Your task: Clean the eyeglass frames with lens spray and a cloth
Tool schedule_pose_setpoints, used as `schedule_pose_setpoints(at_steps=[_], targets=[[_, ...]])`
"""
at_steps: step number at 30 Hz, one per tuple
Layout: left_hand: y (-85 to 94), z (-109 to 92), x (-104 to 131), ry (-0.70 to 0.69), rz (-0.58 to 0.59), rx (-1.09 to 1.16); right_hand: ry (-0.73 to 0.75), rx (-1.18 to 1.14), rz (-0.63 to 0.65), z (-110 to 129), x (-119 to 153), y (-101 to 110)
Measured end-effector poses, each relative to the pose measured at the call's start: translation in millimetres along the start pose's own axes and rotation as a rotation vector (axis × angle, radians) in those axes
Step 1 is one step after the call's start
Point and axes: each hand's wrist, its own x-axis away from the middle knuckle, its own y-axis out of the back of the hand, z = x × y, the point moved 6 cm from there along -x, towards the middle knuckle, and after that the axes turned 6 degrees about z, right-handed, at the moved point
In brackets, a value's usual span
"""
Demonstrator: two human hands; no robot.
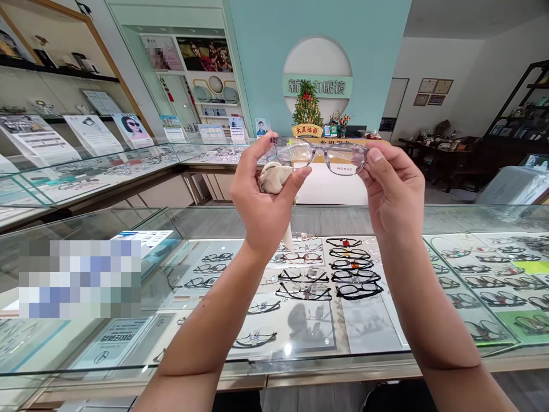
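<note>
A pair of eyeglasses (319,151) with a thin, translucent greyish frame is held up in front of me, above the glass display case. My left hand (263,189) grips its left side, with a bunched cream cleaning cloth (274,177) in the palm and the thumb near the lower rim of the left lens. One end of the cloth hangs below the wrist. My right hand (394,183) pinches the right end of the frame, near the hinge, between thumb and fingers. Small print shows on or through the right lens.
Below my arms, the glass display case (300,357) holds rows of eyeglasses (354,269). Another glass counter (86,183) with standing cards runs along the left. Farther back are a counter with a potted plant (306,106) and a turquoise wall. A plastic-covered object (512,191) stands at right.
</note>
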Motion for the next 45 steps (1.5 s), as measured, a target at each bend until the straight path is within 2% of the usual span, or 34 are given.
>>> schedule_pose_setpoints(at_steps=[3, 6, 11, 15, 25, 30, 38, 42, 45], targets=[[0.4, -0.7, -0.4, 0.019, 0.008, -0.022, 0.010, -0.010, 0.012, -2.8, -1.0, -0.1], [0.3, -1.3, -1.5, 0.034, -0.002, 0.064, 0.022, -0.077, -0.006, -8.6, -1.0, 0.1], [0.9, 1.3, -1.9, -0.037, -0.083, 0.183, 0.048, -0.337, -0.080, -23.4, -1.8, 2.6], [-0.3, 6.9, -1.8, -0.047, -0.088, 0.247, 0.050, -0.461, -0.102, -28.6, -2.7, 2.8], [0.0, -3.9, -3.4, -0.002, -0.147, 0.287, 0.007, -0.437, -0.104, -31.1, -3.0, 3.6], [0.2, -12.9, -5.6, -0.022, -0.191, 0.416, -0.065, -0.444, -0.110, -31.4, -1.1, 2.5], [-5.1, -13.2, -3.6, 0.133, -0.162, 0.530, -0.128, -0.508, -0.103, -28.8, -1.6, 0.3], [-8.9, -13.1, -1.4, 0.241, -0.093, 0.549, -0.168, -0.515, -0.100, -27.7, -1.1, -0.2], [-9.4, -12.8, -0.2, 0.364, -0.080, 0.607, -0.143, -0.532, -0.103, -26.9, -1.5, 0.7]])
